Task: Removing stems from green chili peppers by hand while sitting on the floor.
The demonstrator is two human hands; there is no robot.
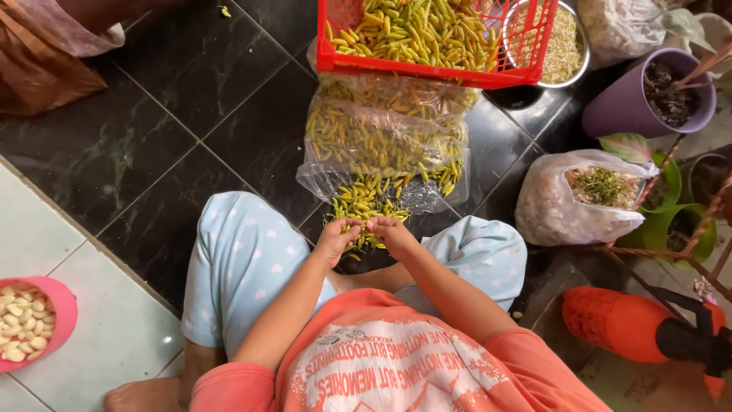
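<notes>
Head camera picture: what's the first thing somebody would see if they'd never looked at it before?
Most likely the red crate at the top, piled with yellow-green chillies, and the clear plastic bag below it spilling more onto the dark tiled floor. Next, the left hand and right hand, close together over the spilled chillies, fingers pinching some. At far left sits a pink bowl of peeled garlic cloves.
</notes>
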